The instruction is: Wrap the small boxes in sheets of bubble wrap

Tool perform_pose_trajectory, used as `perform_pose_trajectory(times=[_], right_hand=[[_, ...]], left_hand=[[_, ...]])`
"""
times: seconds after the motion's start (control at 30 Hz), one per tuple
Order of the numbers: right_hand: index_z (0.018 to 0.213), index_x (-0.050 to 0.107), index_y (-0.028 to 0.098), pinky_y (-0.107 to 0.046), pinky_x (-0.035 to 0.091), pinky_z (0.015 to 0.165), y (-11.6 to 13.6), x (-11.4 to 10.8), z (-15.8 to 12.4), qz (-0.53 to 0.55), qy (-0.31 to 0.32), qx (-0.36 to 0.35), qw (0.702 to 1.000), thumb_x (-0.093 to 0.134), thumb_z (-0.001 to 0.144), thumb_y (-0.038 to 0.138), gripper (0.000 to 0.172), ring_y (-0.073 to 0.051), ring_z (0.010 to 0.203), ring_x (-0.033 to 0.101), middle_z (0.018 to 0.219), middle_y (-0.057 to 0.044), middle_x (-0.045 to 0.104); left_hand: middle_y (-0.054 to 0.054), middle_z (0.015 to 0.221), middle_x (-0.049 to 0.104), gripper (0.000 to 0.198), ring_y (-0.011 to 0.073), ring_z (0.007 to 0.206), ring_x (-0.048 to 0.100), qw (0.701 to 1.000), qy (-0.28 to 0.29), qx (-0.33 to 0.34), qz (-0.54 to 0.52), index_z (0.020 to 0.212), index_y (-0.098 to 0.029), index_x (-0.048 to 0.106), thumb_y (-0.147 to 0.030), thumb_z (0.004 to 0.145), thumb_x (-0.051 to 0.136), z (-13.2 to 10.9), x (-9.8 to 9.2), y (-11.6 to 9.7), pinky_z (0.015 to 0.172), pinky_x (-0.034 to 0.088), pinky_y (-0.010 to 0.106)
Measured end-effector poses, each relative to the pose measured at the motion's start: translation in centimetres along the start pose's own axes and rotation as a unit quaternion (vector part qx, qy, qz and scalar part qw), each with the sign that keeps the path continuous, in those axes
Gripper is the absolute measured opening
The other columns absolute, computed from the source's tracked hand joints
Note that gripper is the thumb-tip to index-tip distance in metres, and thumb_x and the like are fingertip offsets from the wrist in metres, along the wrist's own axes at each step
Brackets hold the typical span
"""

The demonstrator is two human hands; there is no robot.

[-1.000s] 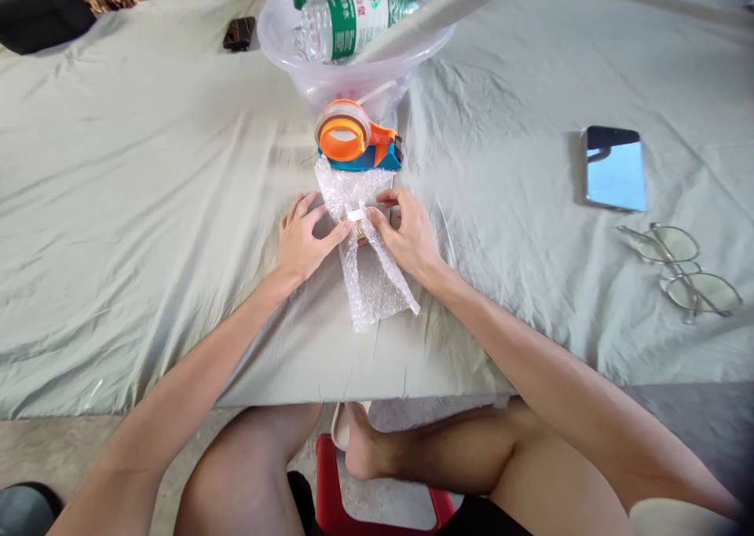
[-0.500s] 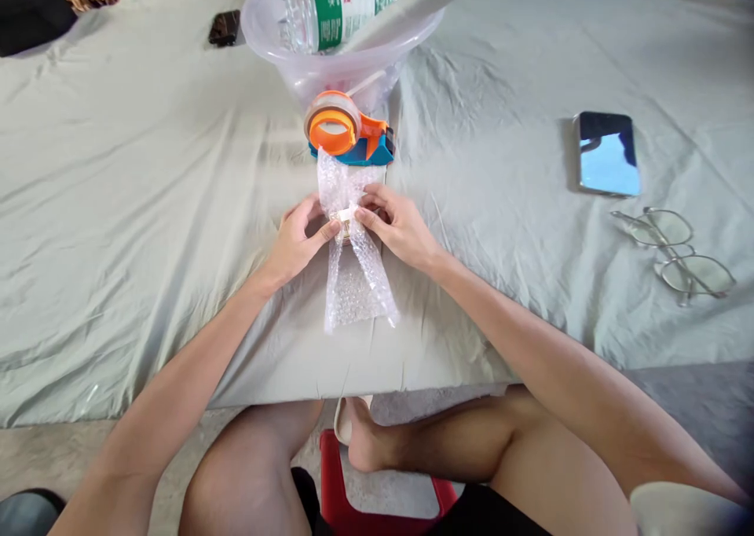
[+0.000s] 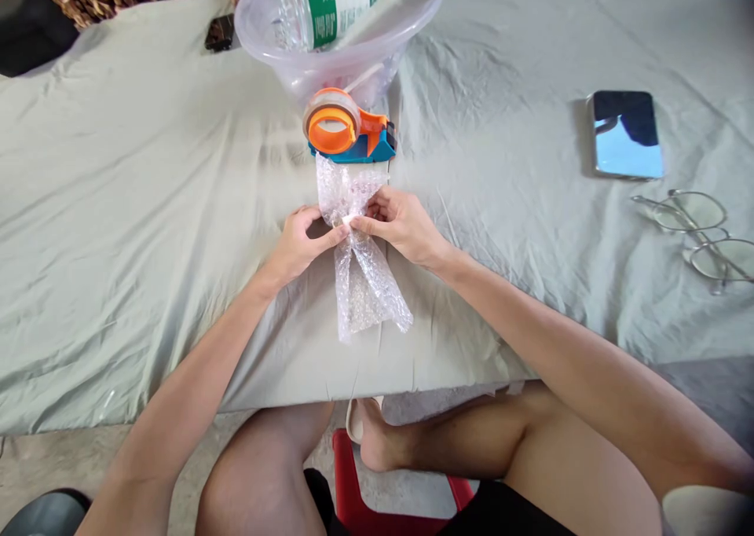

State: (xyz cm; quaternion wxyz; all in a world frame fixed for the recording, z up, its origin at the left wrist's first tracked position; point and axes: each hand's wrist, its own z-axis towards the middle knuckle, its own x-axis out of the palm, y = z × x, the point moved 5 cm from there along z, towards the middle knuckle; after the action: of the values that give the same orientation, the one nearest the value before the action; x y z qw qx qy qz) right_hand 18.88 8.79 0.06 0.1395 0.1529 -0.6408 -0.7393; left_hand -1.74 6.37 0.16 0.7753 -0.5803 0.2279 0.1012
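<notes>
A strip of clear bubble wrap [image 3: 370, 288] lies on the cloth-covered table, gathered at its middle and flaring out at both ends. My left hand [image 3: 303, 241] grips the gathered middle from the left, thumb on top. From the right, my right hand [image 3: 406, 225] pinches the same spot, its thumb almost meeting the left one. Between the thumbs a small white patch shows; whatever the wrap encloses there is mostly hidden. Just beyond the wrap's far end stands an orange and blue tape dispenser [image 3: 353, 131] with a roll of tape.
Behind the dispenser is a translucent plastic basin [image 3: 259, 37] holding plastic bottles [image 3: 323, 13]. A smartphone [image 3: 627, 135] and eyeglasses [image 3: 700, 233] lie on the right. At the far left are a small black object [image 3: 220, 33] and a larger black item [image 3: 35, 29]. A red stool [image 3: 347, 473] is below.
The bubble wrap's middle is now folded over the small gold-coloured item that showed between my thumbs. My thumbs have come closer together. The view has shifted slightly.
</notes>
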Motion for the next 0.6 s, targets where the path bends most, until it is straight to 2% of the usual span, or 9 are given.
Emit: perform_pose_trajectory(times=[0.1,0.17,0.27,0.37,0.43,0.5,0.6], right_hand=[[0.092,0.069,0.026,-0.040,0.054,0.075,0.1,0.0,-0.2,-0.020,-0.005,0.003,1.000,0.091,0.085,0.074,0.053,-0.021,0.080,0.061,0.085,0.000,0.069],[0.090,0.071,0.025,-0.037,0.051,0.073,0.3,0.0,-0.3,-0.046,-0.011,-0.010,0.999,0.086,0.091,0.068,0.046,-0.019,0.077,0.058,0.081,0.001,0.065],[0.088,0.072,0.023,-0.035,0.053,0.078,0.9,0.0,-0.5,-0.092,-0.021,-0.066,0.993,0.081,0.096,0.046,0.026,-0.018,0.085,0.061,0.094,-0.002,0.068],[0.086,0.071,0.022,-0.035,0.057,0.086,1.3,0.1,-0.7,-0.126,-0.041,-0.122,0.984,0.075,0.094,0.031,0.013,-0.022,0.103,0.066,0.117,-0.008,0.069],[0.087,0.068,0.022,-0.036,0.058,0.086,1.7,0.3,-1.0,-0.146,-0.054,-0.161,0.975,0.071,0.096,0.025,0.010,-0.021,0.102,0.065,0.117,-0.008,0.067],[0.092,0.065,0.024,-0.035,0.058,0.084,2.1,0.6,-1.4,-0.163,-0.057,-0.201,0.964,0.065,0.098,0.019,0.007,-0.019,0.094,0.063,0.110,-0.006,0.066],[0.098,0.062,0.025,-0.032,0.056,0.080,2.5,1.1,-1.9,-0.188,-0.060,-0.236,0.952,0.059,0.098,0.012,0.014,-0.017,0.088,0.061,0.104,-0.003,0.066]], left_hand=[[0.007,0.106,0.081,0.061,0.0309,0.105,0.075,0.999,0.017,0.010,0.027,0.094,-0.027,0.082,-0.087,0.099,0.070,0.0,0.5,-0.5,0.109,0.057,0.051],[0.007,0.103,0.079,0.068,0.0305,0.104,0.073,0.998,0.015,0.022,0.055,0.094,-0.027,0.081,-0.091,0.102,0.059,-0.1,0.8,-0.6,0.110,0.055,0.052],[0.006,0.100,0.077,0.072,0.0295,0.102,0.072,0.995,-0.002,0.035,0.090,0.114,-0.027,0.081,-0.092,0.105,0.050,-0.2,1.1,-0.4,0.107,0.054,0.051],[0.009,0.111,0.078,0.076,0.0291,0.107,0.073,0.993,-0.030,0.061,0.101,0.129,-0.024,0.077,-0.091,0.105,0.051,-0.4,1.3,-0.4,0.104,0.057,0.048],[0.010,0.123,0.078,0.068,0.0279,0.115,0.074,0.987,-0.062,0.101,0.106,0.132,-0.024,0.078,-0.083,0.110,0.053,-0.7,1.2,-1.1,0.106,0.058,0.045],[0.010,0.131,0.077,0.051,0.0255,0.121,0.074,0.977,-0.094,0.150,0.119,0.133,-0.024,0.079,-0.068,0.115,0.060,-1.1,1.2,-2.3,0.104,0.061,0.041],[0.008,0.125,0.078,0.028,0.0215,0.115,0.076,0.958,-0.137,0.214,0.133,0.130,-0.025,0.079,-0.046,0.114,0.071,-1.8,1.3,-3.9,0.090,0.064,0.033]])
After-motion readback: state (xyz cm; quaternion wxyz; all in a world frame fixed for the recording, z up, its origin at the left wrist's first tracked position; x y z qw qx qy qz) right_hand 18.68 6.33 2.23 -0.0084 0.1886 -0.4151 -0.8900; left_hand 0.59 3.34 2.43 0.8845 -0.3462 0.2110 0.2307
